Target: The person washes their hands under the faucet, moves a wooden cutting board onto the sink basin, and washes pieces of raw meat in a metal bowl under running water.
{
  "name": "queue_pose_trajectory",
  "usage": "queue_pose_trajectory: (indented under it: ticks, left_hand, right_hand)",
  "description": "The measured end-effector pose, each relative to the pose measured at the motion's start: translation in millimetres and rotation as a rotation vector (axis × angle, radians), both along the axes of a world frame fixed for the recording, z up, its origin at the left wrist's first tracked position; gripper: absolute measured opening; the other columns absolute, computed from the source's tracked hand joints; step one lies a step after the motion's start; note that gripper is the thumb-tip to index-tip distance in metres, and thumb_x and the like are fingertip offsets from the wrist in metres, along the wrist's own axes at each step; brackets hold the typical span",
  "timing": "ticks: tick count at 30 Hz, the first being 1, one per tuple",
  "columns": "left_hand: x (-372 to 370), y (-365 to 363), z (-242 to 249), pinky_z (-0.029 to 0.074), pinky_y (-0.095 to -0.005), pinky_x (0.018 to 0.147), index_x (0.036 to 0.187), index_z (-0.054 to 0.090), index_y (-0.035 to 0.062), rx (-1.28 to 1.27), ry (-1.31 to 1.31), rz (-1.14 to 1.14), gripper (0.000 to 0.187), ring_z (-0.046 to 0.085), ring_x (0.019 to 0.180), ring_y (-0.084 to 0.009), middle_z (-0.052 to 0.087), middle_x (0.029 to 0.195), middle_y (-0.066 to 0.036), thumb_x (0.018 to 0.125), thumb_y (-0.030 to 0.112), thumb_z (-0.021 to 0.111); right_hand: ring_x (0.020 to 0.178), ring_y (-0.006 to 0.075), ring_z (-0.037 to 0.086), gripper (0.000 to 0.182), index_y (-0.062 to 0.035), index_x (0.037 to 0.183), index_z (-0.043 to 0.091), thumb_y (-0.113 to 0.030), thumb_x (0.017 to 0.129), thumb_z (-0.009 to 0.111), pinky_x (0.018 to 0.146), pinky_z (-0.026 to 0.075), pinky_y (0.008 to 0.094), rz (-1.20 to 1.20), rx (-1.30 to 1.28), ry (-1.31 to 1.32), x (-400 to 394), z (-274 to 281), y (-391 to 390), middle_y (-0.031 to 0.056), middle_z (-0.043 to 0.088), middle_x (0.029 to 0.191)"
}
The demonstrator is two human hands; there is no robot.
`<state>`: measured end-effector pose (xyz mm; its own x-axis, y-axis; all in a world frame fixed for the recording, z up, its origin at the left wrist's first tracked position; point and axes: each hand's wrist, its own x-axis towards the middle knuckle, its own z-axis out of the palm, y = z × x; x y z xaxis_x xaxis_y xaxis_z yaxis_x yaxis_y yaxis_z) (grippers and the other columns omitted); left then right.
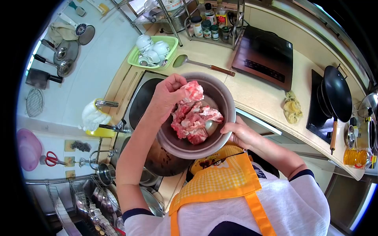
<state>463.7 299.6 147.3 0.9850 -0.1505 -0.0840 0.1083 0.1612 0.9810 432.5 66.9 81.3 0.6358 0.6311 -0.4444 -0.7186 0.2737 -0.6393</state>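
A deep grey-brown bowl (227, 94) is held tilted in front of the body, above the sink edge. Raw red and white meat pieces (193, 122) lie inside it. My left hand (169, 94) reaches over the bowl's left rim, its fingers pinching a meat chunk (192, 91) at the upper part of the pile. My right hand (241, 133) grips the bowl's right rim, thumb on the rim and the other fingers mostly hidden beneath it. A yellow checked apron (220, 177) is just below the bowl.
Behind the bowl, the counter holds a green basket (172, 51) of cups, a ladle (202, 65), an induction cooker (263, 57) and a yellowish cloth (292, 107). A black wok (338, 94) stands at the right. The sink (167, 157) and faucet (114, 126) are at left.
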Motion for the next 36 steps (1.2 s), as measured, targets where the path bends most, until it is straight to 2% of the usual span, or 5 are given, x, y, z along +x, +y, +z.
queue_pose_trajectory:
  ticks: [6,9,18,28,36]
  left_hand:
    - [-2,-12,0,0.044,-0.0245,0.075,0.103,0.05,0.0037,0.511,-0.139,-0.06,0.037,0.054,0.084,-0.0132,0.055,0.093,-0.006,0.072,0.012,0.067]
    - [-14,-13,8,0.043,-0.0292,0.079,0.109,0.05,0.0064,1.199,-0.618,-0.196,0.049,0.053,0.09,-0.02,0.053,0.099,-0.009,0.067,0.018,0.071]
    - [-34,-50,-29,0.048,-0.034,0.064,0.098,0.053,0.006,1.676,-0.698,-0.136,0.042,0.055,0.077,-0.0237,0.049,0.088,-0.009,0.059,0.012,0.067]
    - [-29,-26,1,0.044,-0.0203,0.056,0.086,0.057,0.0,0.83,-0.414,0.065,0.024,0.053,0.066,-0.0084,0.054,0.082,-0.006,0.063,-0.007,0.059]
    - [-64,-14,69,0.039,-0.017,0.054,0.085,0.057,-0.0007,0.701,-0.636,0.339,0.029,0.05,0.063,-0.0071,0.054,0.086,-0.008,0.058,-0.001,0.067]
  right_hand:
    - [0.067,0.0142,0.056,0.043,0.0043,0.107,0.039,-0.002,0.068,0.057,0.057,0.048,0.0248,-0.031,-0.021,0.027,3,-11,1,0.012,0.052,0.092]
    - [0.07,0.0162,0.058,0.047,0.0049,0.109,0.036,-0.001,0.067,0.057,0.062,0.05,0.0275,-0.006,0.021,0.055,7,-8,0,0.0133,0.052,0.094]
    - [0.072,0.0167,0.06,0.045,0.0045,0.113,0.035,0.004,0.071,0.052,0.065,0.054,0.0292,-0.043,-0.012,0.064,10,-12,3,0.0121,0.054,0.087]
    - [0.072,0.0183,0.06,0.048,0.0049,0.114,0.033,0.001,0.071,0.053,0.065,0.054,0.0293,-0.017,0.018,0.042,14,-4,2,0.0134,0.054,0.091]
    - [0.075,0.0171,0.06,0.042,0.0049,0.111,0.039,-0.001,0.072,0.052,0.065,0.052,0.0277,0.033,0.023,-0.001,12,10,-1,0.0125,0.056,0.089]
